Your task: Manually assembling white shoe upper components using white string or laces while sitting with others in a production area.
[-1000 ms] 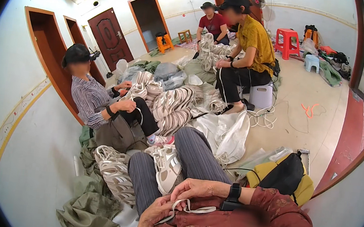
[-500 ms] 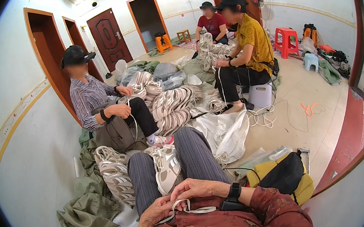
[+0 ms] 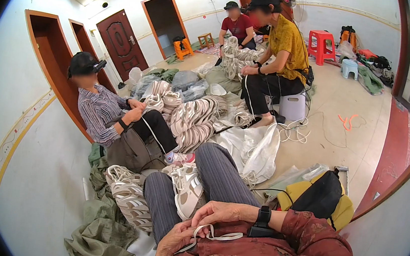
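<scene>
Both my left hand and right hand are pinching a white lace right beside the shoe on my lap.

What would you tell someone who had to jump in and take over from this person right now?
Left hand: low over the lap, fingers closed on the white lace.
Right hand: just above it, pinching the same lace, which loops across between both hands.
White sneaker: lying on the lap between the knees, right in front of the hands. How far it is laced cannot be seen.
Row of matching shoes: lined up on the floor by the left leg.
Big shoe pile: mid-floor, by the other seated people.
Done: lace in hand, shoe on lap.
Left: probably threading this lace into the sneaker.
</scene>
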The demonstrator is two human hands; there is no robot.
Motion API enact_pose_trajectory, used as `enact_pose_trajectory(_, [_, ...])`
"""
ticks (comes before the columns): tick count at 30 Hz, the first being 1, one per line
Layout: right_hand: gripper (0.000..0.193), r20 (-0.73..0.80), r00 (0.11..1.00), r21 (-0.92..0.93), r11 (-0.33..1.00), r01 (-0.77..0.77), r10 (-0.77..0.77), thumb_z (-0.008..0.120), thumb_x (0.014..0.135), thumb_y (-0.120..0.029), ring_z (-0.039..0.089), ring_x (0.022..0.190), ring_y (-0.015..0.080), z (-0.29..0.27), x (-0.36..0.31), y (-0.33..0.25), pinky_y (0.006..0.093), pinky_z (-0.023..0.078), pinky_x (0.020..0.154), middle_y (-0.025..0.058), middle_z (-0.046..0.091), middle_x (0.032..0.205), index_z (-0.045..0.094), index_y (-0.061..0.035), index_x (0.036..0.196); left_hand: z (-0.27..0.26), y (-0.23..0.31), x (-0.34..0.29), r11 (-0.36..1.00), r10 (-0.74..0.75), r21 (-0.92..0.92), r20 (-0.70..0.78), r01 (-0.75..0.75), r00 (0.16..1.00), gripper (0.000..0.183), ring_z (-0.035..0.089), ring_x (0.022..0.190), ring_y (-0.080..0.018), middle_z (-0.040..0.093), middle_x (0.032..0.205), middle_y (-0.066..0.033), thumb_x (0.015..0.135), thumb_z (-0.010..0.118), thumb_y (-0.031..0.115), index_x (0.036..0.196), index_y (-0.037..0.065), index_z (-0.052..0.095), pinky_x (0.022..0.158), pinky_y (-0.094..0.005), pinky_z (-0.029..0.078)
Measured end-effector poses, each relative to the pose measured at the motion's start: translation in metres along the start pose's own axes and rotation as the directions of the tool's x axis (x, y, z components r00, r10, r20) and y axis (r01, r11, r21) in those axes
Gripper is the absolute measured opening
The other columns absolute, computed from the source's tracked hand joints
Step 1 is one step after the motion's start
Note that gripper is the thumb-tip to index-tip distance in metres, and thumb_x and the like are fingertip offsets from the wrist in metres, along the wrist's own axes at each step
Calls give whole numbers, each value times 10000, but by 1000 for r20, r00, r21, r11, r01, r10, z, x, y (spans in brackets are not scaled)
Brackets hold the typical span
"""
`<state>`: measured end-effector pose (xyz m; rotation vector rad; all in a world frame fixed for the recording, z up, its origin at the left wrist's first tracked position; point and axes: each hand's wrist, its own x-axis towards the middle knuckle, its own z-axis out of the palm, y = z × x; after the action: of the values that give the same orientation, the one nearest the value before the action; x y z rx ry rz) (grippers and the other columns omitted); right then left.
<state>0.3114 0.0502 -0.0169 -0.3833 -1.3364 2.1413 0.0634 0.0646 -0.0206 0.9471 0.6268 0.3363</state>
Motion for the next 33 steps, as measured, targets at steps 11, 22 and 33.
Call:
enact_pose_trajectory(11, [162, -29, 999, 30, 999, -28, 29, 629, 975, -92, 669, 852, 120, 6, -2, -7, 247, 534, 771, 65, 708, 936, 665, 12, 1095, -6, -4, 1, 1000, -13, 12, -16, 14, 1000, 441, 676, 969, -112, 683, 1138, -73, 981, 658, 141, 1368, -21, 523, 777, -203, 532])
enact_pose_trajectory(22, [161, -44, 999, 12, 1000, -17, 17, 621, 975, -87, 676, 839, 120, 6, -3, -5, 241, 538, 766, 67, 719, 931, 675, 6, 1095, -2, -2, 0, 1000, 12, 22, -27, -12, 1000, 391, 670, 961, -165, 667, 1133, -124, 986, 654, 179, 1278, -63, 560, 797, -259, 558])
enact_pose_trajectory(33, [180, -19, 999, -53, 998, 27, -28, 621, 983, -101, 680, 852, 132, -3, 2, 3, 250, 519, 777, 80, 731, 936, 681, 15, 1108, -2, -3, -1, 1000, 29, 9, -14, -28, 999, 428, 670, 954, -166, 667, 1139, -129, 989, 654, 197, 1307, -65, 539, 762, -252, 554])
